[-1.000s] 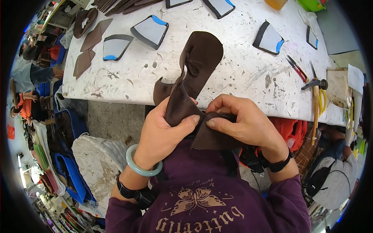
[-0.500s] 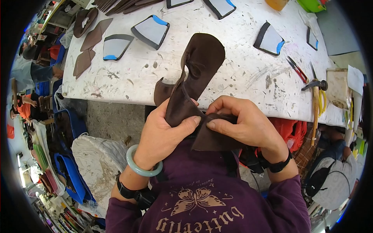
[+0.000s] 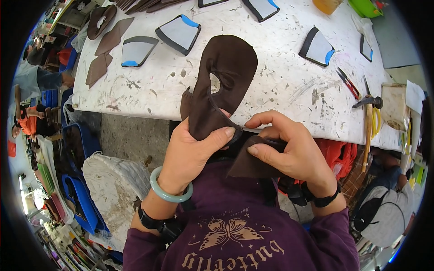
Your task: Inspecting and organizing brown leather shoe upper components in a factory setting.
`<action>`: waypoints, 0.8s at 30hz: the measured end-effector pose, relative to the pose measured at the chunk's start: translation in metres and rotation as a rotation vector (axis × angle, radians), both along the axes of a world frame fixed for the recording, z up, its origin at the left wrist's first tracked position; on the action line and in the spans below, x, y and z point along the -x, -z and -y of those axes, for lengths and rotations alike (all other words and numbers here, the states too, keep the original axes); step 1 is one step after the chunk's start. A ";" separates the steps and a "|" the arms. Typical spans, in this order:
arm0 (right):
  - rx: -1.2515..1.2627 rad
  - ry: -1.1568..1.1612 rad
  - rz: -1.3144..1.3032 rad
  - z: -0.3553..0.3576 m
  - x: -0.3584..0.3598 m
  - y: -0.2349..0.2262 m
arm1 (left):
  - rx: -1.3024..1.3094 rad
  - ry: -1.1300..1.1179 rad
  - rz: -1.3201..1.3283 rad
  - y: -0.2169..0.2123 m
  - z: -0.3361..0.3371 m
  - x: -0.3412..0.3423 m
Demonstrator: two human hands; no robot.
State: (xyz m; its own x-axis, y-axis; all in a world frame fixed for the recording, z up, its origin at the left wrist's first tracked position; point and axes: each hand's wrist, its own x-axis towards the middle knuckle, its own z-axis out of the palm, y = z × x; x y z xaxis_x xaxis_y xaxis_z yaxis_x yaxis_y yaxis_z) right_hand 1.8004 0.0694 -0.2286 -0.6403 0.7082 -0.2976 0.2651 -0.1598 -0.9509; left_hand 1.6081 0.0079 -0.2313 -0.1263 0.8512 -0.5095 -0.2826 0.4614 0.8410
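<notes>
My left hand [image 3: 192,153] is closed on a large dark brown leather piece [image 3: 242,56]. Its thumb presses the lower edge, and the rounded upper part stands up over the table's front edge. The piece is folded, with a curved cut-out showing a pale gap. My right hand [image 3: 291,149] pinches a smaller dark brown leather piece [image 3: 248,165] between thumb and curled fingers, its index finger reaching toward the larger piece. A narrow gap shows between the two pieces. Both hands are in front of my body, just off the table [image 3: 149,99].
Grey panels with dark borders and blue corners [image 3: 178,34] lie across the table. Brown leather pieces [image 3: 113,38] and a stack of strips [image 3: 151,5] are at the far left. On the right are a red-handled tool [image 3: 350,86], a hammer [image 3: 368,101] and yellow-handled scissors [image 3: 375,121].
My right hand has moved slightly right with the small piece, which has come apart from the large one. The large piece has turned, showing more of its broad face.
</notes>
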 end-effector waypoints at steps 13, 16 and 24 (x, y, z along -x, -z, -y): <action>-0.093 0.007 0.014 0.005 0.001 -0.002 | -0.024 -0.103 0.154 0.006 -0.001 -0.004; -0.067 0.031 -0.028 0.008 0.003 0.001 | -0.023 -0.117 0.212 0.007 -0.001 -0.004; 0.049 0.015 -0.019 0.016 0.003 -0.001 | -0.067 -0.170 0.251 0.010 0.000 -0.007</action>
State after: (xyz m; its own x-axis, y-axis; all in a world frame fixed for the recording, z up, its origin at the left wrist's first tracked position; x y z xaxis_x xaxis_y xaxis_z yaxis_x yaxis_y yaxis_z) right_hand 1.7976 0.0537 -0.2279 -0.6356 0.7026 -0.3199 0.2442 -0.2102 -0.9467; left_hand 1.6155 0.0079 -0.2413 -0.1476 0.8611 -0.4864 -0.5536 0.3356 0.7622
